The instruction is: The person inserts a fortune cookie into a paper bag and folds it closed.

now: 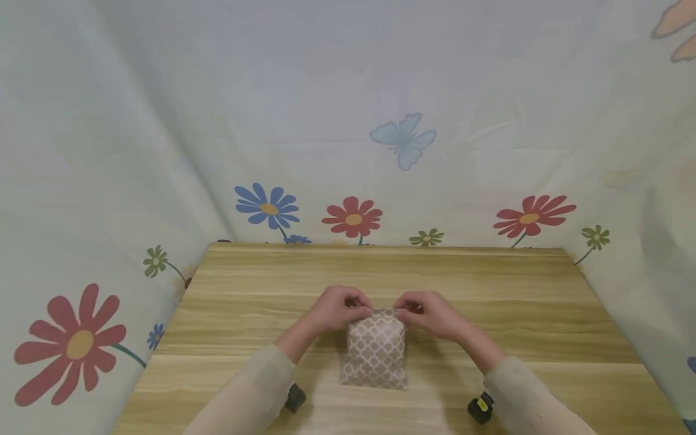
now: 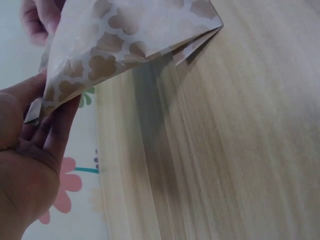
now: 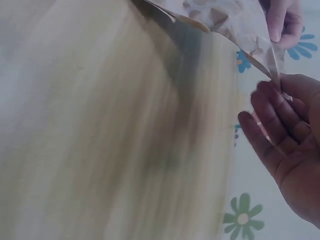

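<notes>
A small paper bag [image 1: 375, 353] with a brown and white lattice pattern stands near the middle of the wooden table, its far edge lifted. My left hand [image 1: 341, 308] pinches the top left corner between thumb and fingers. At the top right corner, my right hand [image 1: 432, 313] pinches the paper the same way. In the left wrist view the bag [image 2: 115, 45] slopes down from the left hand [image 2: 30, 150] to the tabletop. The right wrist view shows the bag's side fold [image 3: 220, 17] and the right hand [image 3: 295, 135] with its lower fingers spread. Whatever is inside the bag is hidden.
The wooden table [image 1: 261, 272] spreads around the bag on all sides. A pale cloth [image 1: 326, 90] printed with flowers and butterflies hangs behind and beside it. Dark wrist devices [image 1: 295, 399] sit under both sleeves.
</notes>
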Motion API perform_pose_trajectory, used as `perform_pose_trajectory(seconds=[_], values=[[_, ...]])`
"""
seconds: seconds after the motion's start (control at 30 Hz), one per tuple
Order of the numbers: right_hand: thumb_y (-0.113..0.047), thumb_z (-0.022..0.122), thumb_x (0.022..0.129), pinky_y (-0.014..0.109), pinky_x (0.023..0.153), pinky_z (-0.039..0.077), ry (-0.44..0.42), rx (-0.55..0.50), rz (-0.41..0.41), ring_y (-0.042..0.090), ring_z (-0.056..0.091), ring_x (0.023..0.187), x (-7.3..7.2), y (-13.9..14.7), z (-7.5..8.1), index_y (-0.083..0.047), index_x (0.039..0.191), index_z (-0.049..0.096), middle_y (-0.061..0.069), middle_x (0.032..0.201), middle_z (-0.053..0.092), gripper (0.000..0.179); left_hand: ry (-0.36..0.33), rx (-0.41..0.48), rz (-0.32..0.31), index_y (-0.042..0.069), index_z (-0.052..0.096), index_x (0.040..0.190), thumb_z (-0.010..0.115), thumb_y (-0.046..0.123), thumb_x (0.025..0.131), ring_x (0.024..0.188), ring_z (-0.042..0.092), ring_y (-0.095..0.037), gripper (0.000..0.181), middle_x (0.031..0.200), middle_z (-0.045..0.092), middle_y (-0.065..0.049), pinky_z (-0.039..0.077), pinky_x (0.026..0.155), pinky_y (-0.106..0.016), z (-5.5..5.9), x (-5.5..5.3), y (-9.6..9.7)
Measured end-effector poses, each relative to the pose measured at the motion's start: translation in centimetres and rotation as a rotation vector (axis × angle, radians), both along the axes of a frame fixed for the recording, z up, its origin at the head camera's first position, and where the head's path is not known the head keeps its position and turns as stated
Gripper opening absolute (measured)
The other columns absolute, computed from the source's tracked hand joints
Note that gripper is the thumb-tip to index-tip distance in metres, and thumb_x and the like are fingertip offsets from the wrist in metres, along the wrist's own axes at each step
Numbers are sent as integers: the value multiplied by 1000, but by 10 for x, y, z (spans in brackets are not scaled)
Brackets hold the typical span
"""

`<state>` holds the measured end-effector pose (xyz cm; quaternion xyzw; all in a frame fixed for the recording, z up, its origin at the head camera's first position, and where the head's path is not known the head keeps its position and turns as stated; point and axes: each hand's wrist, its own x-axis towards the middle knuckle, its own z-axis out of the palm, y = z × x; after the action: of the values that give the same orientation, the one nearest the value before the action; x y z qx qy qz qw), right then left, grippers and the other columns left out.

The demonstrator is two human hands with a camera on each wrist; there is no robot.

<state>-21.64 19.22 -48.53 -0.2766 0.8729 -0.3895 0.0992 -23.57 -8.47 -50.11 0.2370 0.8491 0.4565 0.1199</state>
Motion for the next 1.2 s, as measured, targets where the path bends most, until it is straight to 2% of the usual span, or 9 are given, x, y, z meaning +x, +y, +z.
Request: perform_pose_trajectory(seconds=[0.1, 0.27, 0.47, 0.6, 0.77, 0.83, 0.93, 1.07, 1.2], values=[[-20, 72, 104, 30, 83, 59, 38, 28, 36, 7, 69, 91, -4, -7, 5, -14, 110, 78, -8, 98, 76, 11, 26, 3, 2, 19, 83, 98, 80, 21, 99, 89, 66, -10, 4, 91, 76, 13, 57, 86, -33, 2, 2, 2], [-18, 73, 103, 29, 79, 58, 81, 67, 84, 5, 67, 86, -8, -18, 9, -15, 101, 79, -10, 93, 75, 6, 61, 2, -30, 18, 83, 99, 79, 20, 99, 92, 68, -8, 4, 92, 77, 13, 57, 92, -34, 5, 3, 3], [-12, 73, 102, 28, 77, 58, 140, 81, 84, 3, 65, 83, -7, -22, 8, -16, 95, 77, -11, 88, 72, 9, 123, -91, -81, 19, 82, 98, 79, 19, 99, 84, 65, -6, 4, 88, 76, 15, 55, 81, -29, 11, -1, -5], [-15, 72, 104, 28, 75, 57, 128, 63, 81, 3, 64, 82, -6, -20, 7, -16, 97, 77, -10, 89, 73, 8, 182, -130, -103, 17, 82, 99, 78, 18, 99, 81, 65, -4, 4, 89, 76, 13, 56, 79, -27, 12, -3, -9], [-15, 73, 102, 26, 69, 54, 57, 58, 63, 3, 61, 75, -4, -14, 6, -15, 97, 77, -9, 87, 72, 7, 198, -105, -75, 14, 82, 98, 79, 15, 99, 82, 66, -4, 4, 89, 77, 10, 58, 80, -26, 8, -2, -11], [-14, 74, 102, 26, 69, 54, 57, 67, 60, 3, 60, 75, -4, -12, 5, -14, 96, 76, -9, 86, 71, 7, 195, -93, -62, 15, 82, 97, 79, 14, 98, 81, 66, -4, 4, 88, 76, 10, 57, 80, -26, 7, -1, -12], [-12, 74, 101, 26, 72, 55, 99, 93, 55, 3, 62, 79, -3, -12, 4, -15, 95, 75, -9, 88, 72, 7, 208, -86, -53, 15, 82, 96, 79, 13, 98, 81, 66, -4, 4, 87, 76, 10, 57, 79, -26, 5, -1, -11], [-9, 75, 100, 28, 75, 58, 198, 144, 40, 5, 65, 82, -2, -15, 0, -15, 94, 74, -7, 90, 72, 9, 217, -100, -61, 14, 82, 97, 79, 14, 99, 81, 66, -4, 4, 88, 77, 9, 58, 79, -26, 2, -2, -12], [-7, 77, 98, 32, 76, 59, 298, 161, 48, 10, 68, 83, -2, -15, -6, -14, 93, 75, -5, 91, 73, 8, 210, -156, -80, 14, 82, 99, 78, 13, 99, 81, 66, -3, 4, 89, 77, 9, 57, 79, -27, 0, -4, -13]])
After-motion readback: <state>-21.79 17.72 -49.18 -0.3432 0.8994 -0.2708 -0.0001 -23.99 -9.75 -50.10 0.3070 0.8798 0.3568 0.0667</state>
